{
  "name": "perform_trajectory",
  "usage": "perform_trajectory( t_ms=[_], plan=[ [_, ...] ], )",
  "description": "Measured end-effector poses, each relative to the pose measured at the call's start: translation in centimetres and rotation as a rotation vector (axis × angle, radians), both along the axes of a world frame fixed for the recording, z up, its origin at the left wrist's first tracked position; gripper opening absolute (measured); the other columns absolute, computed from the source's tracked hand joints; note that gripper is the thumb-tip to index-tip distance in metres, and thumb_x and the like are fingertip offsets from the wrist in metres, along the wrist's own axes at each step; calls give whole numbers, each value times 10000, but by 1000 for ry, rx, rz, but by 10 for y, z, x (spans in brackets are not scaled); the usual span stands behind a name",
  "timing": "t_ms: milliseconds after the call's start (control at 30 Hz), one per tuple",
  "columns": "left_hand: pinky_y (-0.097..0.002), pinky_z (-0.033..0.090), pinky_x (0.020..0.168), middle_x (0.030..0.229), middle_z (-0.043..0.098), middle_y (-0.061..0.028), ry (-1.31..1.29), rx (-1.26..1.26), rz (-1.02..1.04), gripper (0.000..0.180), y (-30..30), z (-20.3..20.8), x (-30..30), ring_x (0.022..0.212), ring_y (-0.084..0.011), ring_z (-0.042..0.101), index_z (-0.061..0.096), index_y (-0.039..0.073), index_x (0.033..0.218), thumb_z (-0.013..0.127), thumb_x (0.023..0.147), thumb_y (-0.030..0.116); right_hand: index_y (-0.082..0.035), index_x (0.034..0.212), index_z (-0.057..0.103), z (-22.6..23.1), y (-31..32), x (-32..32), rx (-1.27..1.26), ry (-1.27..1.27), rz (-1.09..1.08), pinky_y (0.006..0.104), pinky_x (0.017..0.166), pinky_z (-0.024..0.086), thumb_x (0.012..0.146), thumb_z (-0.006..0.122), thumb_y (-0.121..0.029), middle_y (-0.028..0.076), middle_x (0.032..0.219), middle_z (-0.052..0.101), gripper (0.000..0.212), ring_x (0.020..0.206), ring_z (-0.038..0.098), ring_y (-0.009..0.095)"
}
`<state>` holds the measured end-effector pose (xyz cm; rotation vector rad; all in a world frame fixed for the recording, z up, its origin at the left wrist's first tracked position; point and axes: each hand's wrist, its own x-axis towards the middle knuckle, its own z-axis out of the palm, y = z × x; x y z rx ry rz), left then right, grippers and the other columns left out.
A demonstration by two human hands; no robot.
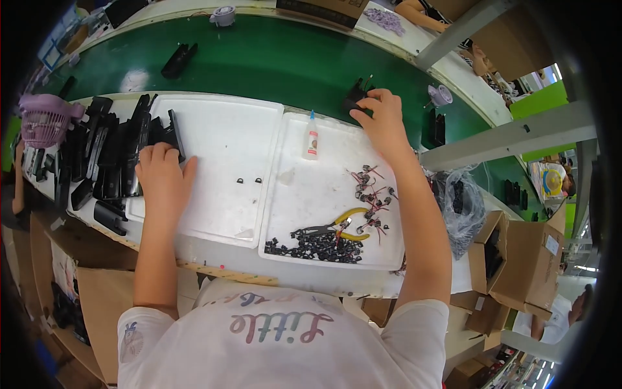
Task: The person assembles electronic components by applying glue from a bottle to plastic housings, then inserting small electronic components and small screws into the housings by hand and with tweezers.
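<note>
My left hand (162,170) is at the right end of a crowded row of long black plastic housings (100,146). Its curled fingers are on one black housing (172,133), whose upper part sticks out beyond them. My right hand (383,117) reaches over to the near edge of the green conveyor belt (272,65). Thumb and fingers there close on a black plastic part (354,97), with a short thin piece projecting from its top; the fingers cover some of it. A white glue bottle (311,139) with a blue tip lies on the right white tray (291,214).
Yellow-handled pliers (350,227), small black pieces (317,249) and red-wired parts (372,194) lie in the right tray. Two tiny black pieces (249,181) sit on the left tray (214,123). A purple fan (44,120) stands far left; a grey post (492,142) crosses at right.
</note>
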<state>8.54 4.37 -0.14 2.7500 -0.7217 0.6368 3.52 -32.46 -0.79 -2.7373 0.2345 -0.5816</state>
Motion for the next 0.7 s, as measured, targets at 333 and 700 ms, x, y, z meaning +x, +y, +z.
perform_trajectory(
  t_ms=[333,700],
  plan=[
    [-346,450,682,890,577,-140,151,-352,-322,125,-8,13,-32,828,-296,555,593,-13,767,668,735,82,-26,843,637,14,33,-28,-194,-40,-6,385,818,404,780,593,-126,125,1023,539,126,959,480,291],
    [-386,418,870,1080,493,-225,317,-292,-248,736,-31,-8,-20,997,-373,498,303,-22,1313,703,718,143,-44,772,611,18,137,-56,-69,61,625,331,680,424,726,577,-74,63,807,522,65,786,508,226]
  ],
)
